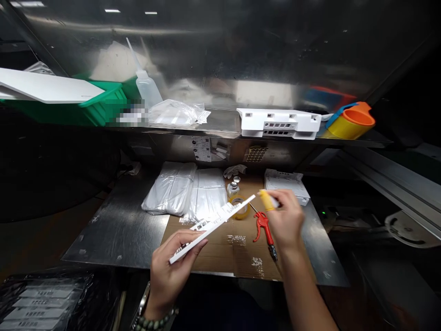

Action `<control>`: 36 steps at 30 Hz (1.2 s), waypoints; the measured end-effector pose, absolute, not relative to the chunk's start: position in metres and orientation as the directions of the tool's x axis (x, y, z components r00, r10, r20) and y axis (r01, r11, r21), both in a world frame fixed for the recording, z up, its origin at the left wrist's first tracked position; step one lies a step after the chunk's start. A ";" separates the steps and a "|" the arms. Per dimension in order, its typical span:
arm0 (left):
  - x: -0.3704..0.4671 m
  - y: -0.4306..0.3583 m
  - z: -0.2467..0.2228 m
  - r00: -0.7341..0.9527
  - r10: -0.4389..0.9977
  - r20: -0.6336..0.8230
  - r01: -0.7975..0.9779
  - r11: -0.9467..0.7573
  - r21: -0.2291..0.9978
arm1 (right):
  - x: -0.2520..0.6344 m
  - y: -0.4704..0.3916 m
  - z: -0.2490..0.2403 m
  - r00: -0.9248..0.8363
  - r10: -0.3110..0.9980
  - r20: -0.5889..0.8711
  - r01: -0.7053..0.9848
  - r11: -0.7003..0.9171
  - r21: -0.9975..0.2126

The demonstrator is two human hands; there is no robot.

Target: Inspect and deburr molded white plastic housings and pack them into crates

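My left hand (177,262) grips a thin white plastic panel (217,222) near its lower left end, thumb on one side and fingers on the other. The panel is tilted, its far end raised to the right above the bench, with ribs and slots on its upper side. Just beyond that end, my right hand (285,218) is closed around a small yellow-and-white tool (268,200); motion blur hides its exact kind. A red air blow gun (263,225) lies on the cardboard sheet (217,257) below, close to my right hand. Behind the panel sits a roll of yellow tape (245,212).
Stacks of clear plastic bags (172,188), a pump bottle (233,187) and a white plastic housing (285,184) lie on the metal bench (113,234). The shelf above holds a green bin (99,108), a squeeze bottle (149,89), another white housing (279,122) and a yellow-orange cup (351,123).
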State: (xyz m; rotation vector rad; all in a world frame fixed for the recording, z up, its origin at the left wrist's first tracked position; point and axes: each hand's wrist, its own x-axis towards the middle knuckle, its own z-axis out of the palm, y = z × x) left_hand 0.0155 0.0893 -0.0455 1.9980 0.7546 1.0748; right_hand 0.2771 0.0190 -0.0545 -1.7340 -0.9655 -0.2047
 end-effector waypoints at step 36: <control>0.040 0.134 -0.008 0.585 0.516 -0.626 -0.490 0.840 0.234 | 0.218 -0.019 -0.046 0.220 0.925 0.310 0.270 0.248 -0.930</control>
